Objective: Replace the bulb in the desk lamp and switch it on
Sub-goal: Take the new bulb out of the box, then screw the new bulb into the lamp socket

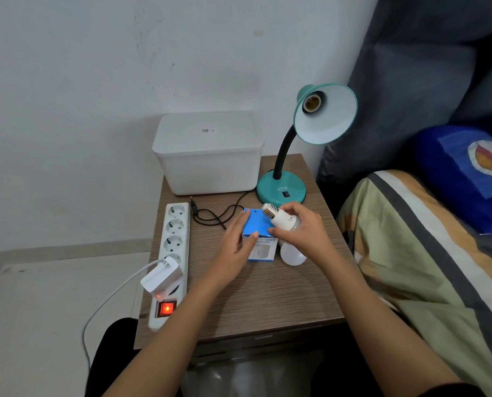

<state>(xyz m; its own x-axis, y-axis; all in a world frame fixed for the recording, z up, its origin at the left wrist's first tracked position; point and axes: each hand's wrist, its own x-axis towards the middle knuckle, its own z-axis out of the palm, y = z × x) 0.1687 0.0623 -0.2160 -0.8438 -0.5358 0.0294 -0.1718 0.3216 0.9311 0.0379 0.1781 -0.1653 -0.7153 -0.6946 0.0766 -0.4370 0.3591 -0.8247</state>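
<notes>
The teal desk lamp [281,189] stands at the back right of the small wooden table [267,299]. Its shade [329,118] tilts toward me, and the socket [312,102] inside holds no bulb. A black rocker switch [285,193] sits on the lamp's base. My right hand [302,233] is wrapped around the middle of a white bulb [292,255], whose screw cap points up and left. My left hand [234,245] grips the left side of a small blue bulb box [257,224] on the table, its thumb across the front. The lamp's black cord and plug [194,206] lie loose on the table.
A white power strip [176,224] runs along the table's left edge, with a lit red switch [166,308] and a white charger [161,277] plugged in. A white lidded bin [207,156] stands at the back. A bed with a striped blanket [428,253] borders the right side.
</notes>
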